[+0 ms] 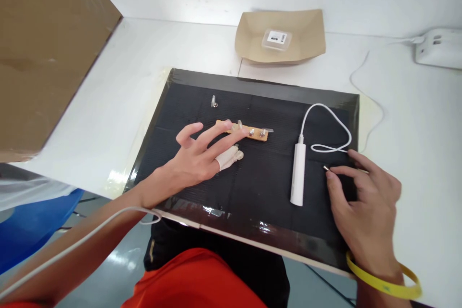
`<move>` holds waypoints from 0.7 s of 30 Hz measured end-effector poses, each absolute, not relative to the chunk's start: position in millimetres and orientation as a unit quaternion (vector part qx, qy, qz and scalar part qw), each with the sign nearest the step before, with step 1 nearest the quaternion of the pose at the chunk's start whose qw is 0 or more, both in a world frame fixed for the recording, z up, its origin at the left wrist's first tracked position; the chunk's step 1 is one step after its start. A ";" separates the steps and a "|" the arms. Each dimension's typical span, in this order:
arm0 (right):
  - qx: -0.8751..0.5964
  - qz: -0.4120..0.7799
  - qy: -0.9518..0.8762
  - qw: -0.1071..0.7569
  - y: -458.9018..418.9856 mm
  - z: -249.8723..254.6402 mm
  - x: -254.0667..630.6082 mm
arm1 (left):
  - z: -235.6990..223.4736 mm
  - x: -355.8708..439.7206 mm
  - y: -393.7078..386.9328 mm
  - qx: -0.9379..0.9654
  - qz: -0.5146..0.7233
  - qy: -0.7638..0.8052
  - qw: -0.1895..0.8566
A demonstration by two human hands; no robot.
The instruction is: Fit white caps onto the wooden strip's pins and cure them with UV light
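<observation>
My left hand point(202, 156) lies spread over a small wooden strip point(258, 137), with its outstretched fingertips resting on or just above it. Pale finger covers point(228, 157) sit on its lower fingers. Small metal fittings point(263, 133) and clear plastic bits stand on the strip; my fingers hide part of its left end. On the right, my right hand point(368, 197) pinches a small silver metal piece point(326, 168) between thumb and index finger. Left of that hand, a white cylindrical device point(298, 173) with a looped white cable point(330, 110) lies on the black mat point(260, 187).
A loose clear-and-metal piece point(214, 101) sits at the mat's upper left. Behind the mat, a cardboard tray point(303, 33) holds a clear plastic box point(276, 40). A white power strip point(440, 48) is at far right, and a brown board point(50, 53) rises at left.
</observation>
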State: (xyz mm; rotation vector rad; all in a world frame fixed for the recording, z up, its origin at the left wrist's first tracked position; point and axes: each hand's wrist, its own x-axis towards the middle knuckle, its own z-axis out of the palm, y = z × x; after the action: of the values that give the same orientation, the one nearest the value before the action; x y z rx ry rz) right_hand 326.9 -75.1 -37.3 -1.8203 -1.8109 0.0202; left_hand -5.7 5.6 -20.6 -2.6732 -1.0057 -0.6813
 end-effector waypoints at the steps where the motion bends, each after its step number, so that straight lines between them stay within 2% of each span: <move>1: -0.680 0.009 -0.676 0.283 -75.0 -37.5 327.0 | -17.4 -5.1 6.6 -0.903 -0.249 -0.319 0.148; 3: -0.681 0.012 -0.675 0.284 -74.9 -37.7 327.2 | -9.5 -3.7 10.8 -0.893 -0.280 -0.301 0.183; 6: -0.683 0.015 -0.673 0.284 -75.0 -37.6 327.3 | 7.0 -2.3 23.6 -0.896 -0.280 -0.334 0.081; 13: -0.681 0.015 -0.673 0.288 -74.8 -37.8 326.8 | 59.9 13.7 83.5 -0.946 -0.084 -0.277 -0.143; 17: -0.682 0.019 -0.671 0.290 -74.4 -38.2 326.8 | 66.7 28.5 119.3 -0.958 -0.029 -0.212 -0.189; 21: -0.681 0.015 -0.672 0.290 -73.9 -39.4 327.7 | 57.2 38.4 139.1 -0.949 0.003 -0.234 -0.211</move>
State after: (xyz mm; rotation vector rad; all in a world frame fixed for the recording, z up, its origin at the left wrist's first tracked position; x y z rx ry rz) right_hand 327.7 -73.9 -39.4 -1.8162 -1.7937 0.0404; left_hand 38.4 139.1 57.2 -3.4632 -0.8540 0.0109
